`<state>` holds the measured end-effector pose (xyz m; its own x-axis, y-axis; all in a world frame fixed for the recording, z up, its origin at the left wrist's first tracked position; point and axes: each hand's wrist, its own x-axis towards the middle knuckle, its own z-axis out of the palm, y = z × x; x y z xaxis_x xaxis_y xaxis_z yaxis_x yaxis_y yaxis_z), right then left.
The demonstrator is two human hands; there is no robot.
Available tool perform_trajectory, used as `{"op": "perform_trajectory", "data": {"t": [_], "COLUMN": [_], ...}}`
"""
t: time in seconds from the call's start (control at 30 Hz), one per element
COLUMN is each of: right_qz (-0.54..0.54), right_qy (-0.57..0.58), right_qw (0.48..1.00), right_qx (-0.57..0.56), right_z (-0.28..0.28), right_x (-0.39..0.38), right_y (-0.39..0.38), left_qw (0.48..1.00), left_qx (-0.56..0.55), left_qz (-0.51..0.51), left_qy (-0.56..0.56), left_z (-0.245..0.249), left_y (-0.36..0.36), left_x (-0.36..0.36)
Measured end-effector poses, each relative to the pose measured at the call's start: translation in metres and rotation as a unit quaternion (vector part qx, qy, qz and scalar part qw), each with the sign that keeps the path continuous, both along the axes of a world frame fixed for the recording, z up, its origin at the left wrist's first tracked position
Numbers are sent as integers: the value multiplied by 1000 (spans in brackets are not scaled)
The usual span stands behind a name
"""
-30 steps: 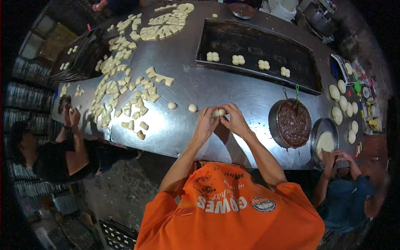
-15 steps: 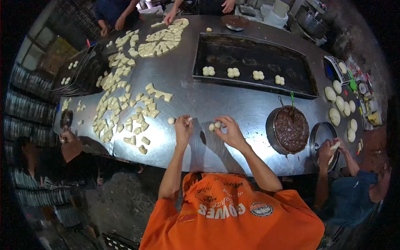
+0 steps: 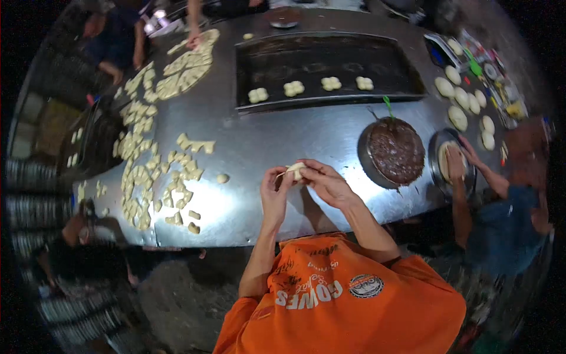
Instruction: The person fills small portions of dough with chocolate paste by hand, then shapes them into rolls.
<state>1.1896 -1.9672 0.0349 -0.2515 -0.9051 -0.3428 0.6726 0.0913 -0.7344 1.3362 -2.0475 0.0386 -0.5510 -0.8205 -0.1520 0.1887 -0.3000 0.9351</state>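
My left hand (image 3: 275,187) and my right hand (image 3: 330,186) meet above the near side of the metal table. Between their fingertips is pale dough (image 3: 296,170), partly covered by the fingers. My left fingers are closed at its left edge, and the right fingers wrap its other side. A single dough ball (image 3: 222,178) sits on the table to the left of my hands. Right of them stands a round pan of dark brown filling (image 3: 396,150) with a green-handled tool (image 3: 387,107) stuck in it.
Beyond my hands lies a black baking tray (image 3: 330,101) with several dough clusters. Cut dough pieces (image 3: 141,177) spread across the left. At right, a co-worker's hands (image 3: 457,162) press dough in a round pan, near larger dough balls (image 3: 457,118). Other people work at the far left.
My hands have come together, and the small dough balls by my right hand have been lifted between them. The view has shifted, so the table's contents appear farther left. The co-worker's hands now press down.
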Motion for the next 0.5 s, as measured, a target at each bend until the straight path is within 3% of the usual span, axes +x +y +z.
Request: {"op": "perform_trajectory", "data": {"t": [0.07,0.1,0.13,0.2,0.27,0.33,0.4,0.43,0.47,0.5], "right_qz": [-13,-31,-48,-53,-49,-44,-104,-110,-109,-66], "right_qy": [-170,-198,-195,-275,-285,-182,36,246,433,549], "right_qw": [983,978,978,959,956,982,994,961,890,797], "right_qx": [-74,-57,-58,-43,-48,-33,19,60,92,242], "right_z": [-4,-1,-2,-8,-13,-13,-5,8,-13,46], "right_x": [-1,-1,-4,-10,-20,-34,-64,-83,-109,-108], "right_y": [17,26,36,54,72,90,102,103,112,109], "left_qw": [998,994,993,958,948,929,919,927,933,933], "left_qx": [-7,-76,-74,-211,-208,-241,-258,-250,-242,-240], "left_qz": [-40,-59,-76,-124,-171,-233,-251,-231,-210,-212], "left_qy": [-37,-49,-46,-148,-169,-156,-158,-159,-162,-163], "left_z": [-1,-7,-5,1,9,17,17,17,16,16], "left_y": [4,9,16,29,34,36,36,37,37,36], "left_x": [-6,-9,-13,-18,-24,-29,-33,-33,-33,-33]}}
